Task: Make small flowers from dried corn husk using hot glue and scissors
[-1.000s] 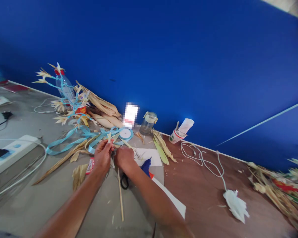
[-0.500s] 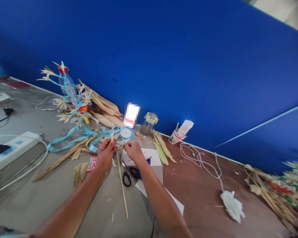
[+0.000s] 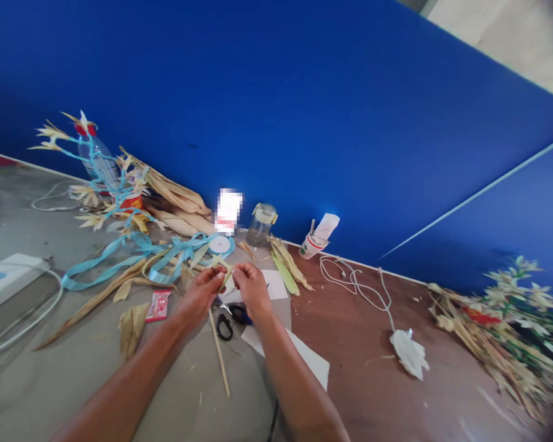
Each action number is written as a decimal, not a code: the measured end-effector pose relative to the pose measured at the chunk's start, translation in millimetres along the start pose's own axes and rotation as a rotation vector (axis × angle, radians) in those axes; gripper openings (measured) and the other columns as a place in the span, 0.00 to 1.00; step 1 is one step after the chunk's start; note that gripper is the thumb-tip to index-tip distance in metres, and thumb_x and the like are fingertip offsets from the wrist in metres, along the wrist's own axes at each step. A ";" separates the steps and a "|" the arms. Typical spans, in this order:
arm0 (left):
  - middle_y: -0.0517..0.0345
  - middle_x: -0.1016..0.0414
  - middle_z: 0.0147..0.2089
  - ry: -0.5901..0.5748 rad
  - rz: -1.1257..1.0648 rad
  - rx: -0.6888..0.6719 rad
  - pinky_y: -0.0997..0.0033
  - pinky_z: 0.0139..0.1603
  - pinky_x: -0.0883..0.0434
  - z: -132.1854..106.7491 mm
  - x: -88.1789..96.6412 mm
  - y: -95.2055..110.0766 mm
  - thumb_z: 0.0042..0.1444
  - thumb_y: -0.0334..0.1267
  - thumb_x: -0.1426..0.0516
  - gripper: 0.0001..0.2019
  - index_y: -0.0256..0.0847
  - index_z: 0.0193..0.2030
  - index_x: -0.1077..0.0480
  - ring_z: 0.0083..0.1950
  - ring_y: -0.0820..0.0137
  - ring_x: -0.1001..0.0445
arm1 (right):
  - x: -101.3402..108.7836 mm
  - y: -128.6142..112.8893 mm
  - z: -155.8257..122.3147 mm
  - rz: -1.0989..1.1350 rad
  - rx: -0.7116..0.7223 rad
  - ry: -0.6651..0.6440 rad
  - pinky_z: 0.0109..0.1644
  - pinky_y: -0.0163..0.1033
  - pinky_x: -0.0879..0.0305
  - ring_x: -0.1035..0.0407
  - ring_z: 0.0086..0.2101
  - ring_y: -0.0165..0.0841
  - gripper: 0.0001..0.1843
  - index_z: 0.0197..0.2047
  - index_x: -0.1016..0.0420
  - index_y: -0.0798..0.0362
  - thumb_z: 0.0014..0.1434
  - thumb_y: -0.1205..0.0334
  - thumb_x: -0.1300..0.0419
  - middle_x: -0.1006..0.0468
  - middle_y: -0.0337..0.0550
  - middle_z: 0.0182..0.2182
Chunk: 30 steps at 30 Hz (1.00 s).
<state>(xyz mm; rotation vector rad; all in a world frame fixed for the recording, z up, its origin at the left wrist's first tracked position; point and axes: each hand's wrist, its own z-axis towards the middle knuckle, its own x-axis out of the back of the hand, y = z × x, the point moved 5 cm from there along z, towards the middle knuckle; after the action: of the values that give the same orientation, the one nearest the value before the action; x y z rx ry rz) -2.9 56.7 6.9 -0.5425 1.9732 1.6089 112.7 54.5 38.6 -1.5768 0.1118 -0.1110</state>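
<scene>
My left hand (image 3: 203,294) and my right hand (image 3: 251,287) meet over the grey table (image 3: 50,368), both pinched on a small dried husk strip (image 3: 225,270) held between their fingertips. A thin wooden stick (image 3: 220,353) runs down from under my left hand toward me. Black-handled scissors (image 3: 225,322) lie just below the hands, beside white paper sheets (image 3: 299,359). Light blue ribbon (image 3: 120,258) trails to the left of the hands, leading to a ribbon spool (image 3: 220,245).
A plastic bottle with husk flowers and blue ribbon (image 3: 96,166) stands at the back left by dried corn husks (image 3: 175,199). A glass jar (image 3: 262,224), a paper cup (image 3: 311,245), a white cable (image 3: 359,285), a power strip (image 3: 4,282) and more husk flowers (image 3: 502,325) lie around.
The view has swung right and down. My right hand lifted off the table and came up to join the left on the husk strip; the scissors came into view below.
</scene>
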 end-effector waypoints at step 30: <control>0.63 0.35 0.21 0.010 0.459 -0.117 0.78 0.26 0.40 -4.3 -5.2 -5.5 0.38 0.40 0.34 0.10 0.36 0.23 0.27 0.25 0.76 0.40 | 17.6 9.7 -10.7 0.182 -0.093 0.167 0.22 0.33 0.55 0.51 0.18 0.24 0.08 0.18 0.41 0.51 0.44 0.63 0.46 0.43 0.28 0.13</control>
<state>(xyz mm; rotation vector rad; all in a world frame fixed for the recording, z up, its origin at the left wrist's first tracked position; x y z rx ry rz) 3.8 51.2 6.6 -0.1400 2.1273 2.0040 128.6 41.3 29.0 -1.6410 0.3949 -0.0953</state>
